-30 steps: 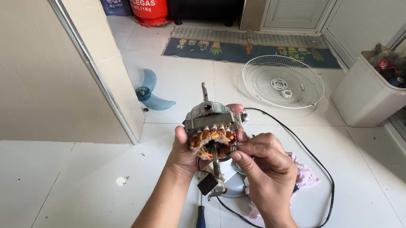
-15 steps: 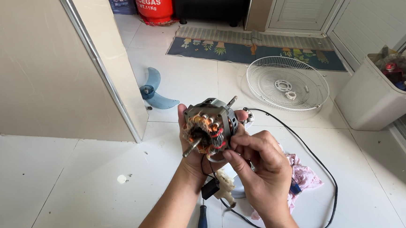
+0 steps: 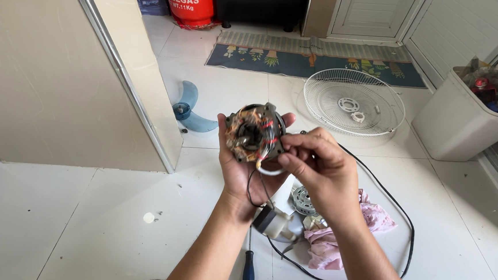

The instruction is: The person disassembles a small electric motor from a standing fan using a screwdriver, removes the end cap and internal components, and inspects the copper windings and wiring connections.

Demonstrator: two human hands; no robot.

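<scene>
My left hand (image 3: 244, 175) cups a fan motor stator (image 3: 254, 133) from below, its copper windings and open centre turned toward me. My right hand (image 3: 320, 170) pinches the motor's lower right edge, where thin wires (image 3: 256, 185) hang down to a small black capacitor (image 3: 263, 218). Under the hands, on the white tiled floor, lie a round metal motor cover (image 3: 304, 200), a pink cloth (image 3: 330, 241) and a black power cord (image 3: 401, 223).
A screwdriver with a dark blue handle (image 3: 248, 270) lies on the floor near my left forearm. A white fan grille (image 3: 354, 100) and a blue fan blade (image 3: 188, 108) lie further away. A white bin (image 3: 467, 121) stands at the right, a wall corner (image 3: 144, 123) at the left.
The motor has been turned in my hands: its shaft first pointed up, then tilted, and now the open winding face points at me. The view has moved slightly closer.
</scene>
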